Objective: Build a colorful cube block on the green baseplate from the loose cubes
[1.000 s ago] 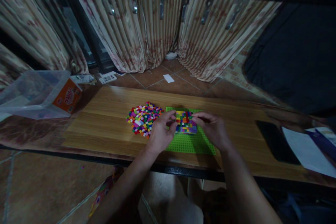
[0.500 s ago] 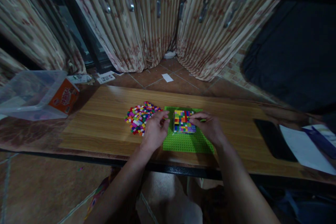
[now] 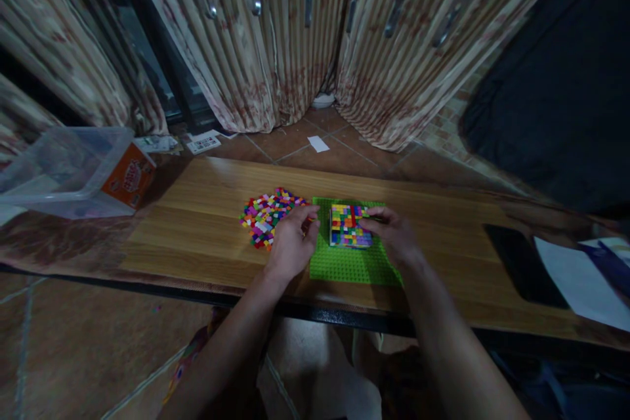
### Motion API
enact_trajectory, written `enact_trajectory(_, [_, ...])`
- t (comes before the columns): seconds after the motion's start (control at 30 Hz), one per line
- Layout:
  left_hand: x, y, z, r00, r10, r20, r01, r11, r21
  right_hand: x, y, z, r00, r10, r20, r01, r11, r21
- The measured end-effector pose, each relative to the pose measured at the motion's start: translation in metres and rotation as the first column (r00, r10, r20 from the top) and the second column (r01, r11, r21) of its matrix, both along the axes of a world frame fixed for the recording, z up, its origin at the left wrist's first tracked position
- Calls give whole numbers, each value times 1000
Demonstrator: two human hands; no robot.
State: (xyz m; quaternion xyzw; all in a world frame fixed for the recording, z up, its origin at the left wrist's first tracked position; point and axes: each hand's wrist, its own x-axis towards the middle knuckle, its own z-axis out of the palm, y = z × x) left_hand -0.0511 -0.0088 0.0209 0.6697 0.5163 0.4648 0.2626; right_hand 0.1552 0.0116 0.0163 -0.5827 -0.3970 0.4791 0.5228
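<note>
A block built of many small coloured toy bricks [image 3: 348, 230] sits on a green studded baseplate [image 3: 354, 270]. My right hand [image 3: 396, 235] is at the block's right side, thumb and forefinger close together over its top. Whatever is between those fingertips is too small to make out. My left hand [image 3: 293, 239] hovers by the baseplate's left edge, its fingers bent and the thumb apart from the forefinger, with nothing visible in between. Partly behind it lies a heap of loose coloured bricks [image 3: 263, 216].
The wooden board [image 3: 182, 230] carries the baseplate and heap. At far left stands a clear plastic bin [image 3: 63, 174] with an orange label. On the right are a dark flat slab [image 3: 522, 266] and white paper [image 3: 581, 282]. Striped curtains [image 3: 275, 52] hang beyond.
The whole view has shifted slightly, so things appear a little further right. My right hand stays at the block's right side and my left hand beside the heap.
</note>
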Motion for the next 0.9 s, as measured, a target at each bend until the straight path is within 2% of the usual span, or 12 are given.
enact_trajectory(0.2, [-2,-1,3,1000,3,-15,-3,1000,-13,-1,3,-6,1000,-3,-29,2,1000,-6])
enact_trajectory(0.47, [-11,3,-4,999,37,-36,-38,999,-16,-5,1,-4,1000,3,31,-4,1000,23])
enact_trajectory(0.57, [-22,7,-2,996,84,-40,-85,996,-24,2,0,0,1000,28,-4,-28,1000,13])
enact_trajectory(0.63, [-34,10,2,988,151,-41,-152,988,-38,10,0,4,1000,-4,-17,5,1000,22])
enact_trajectory(0.7, [-46,13,7,971,236,-46,-239,970,-51,18,1,8,995,-103,-16,104,992,69])
enact_trajectory(0.8, [-62,15,14,937,346,-54,-349,934,-78,16,0,19,967,-255,-11,252,948,197])
enact_trajectory(0.9, [-74,15,17,898,425,-114,-437,893,-112,-6,-8,31,949,-295,108,237,897,372])
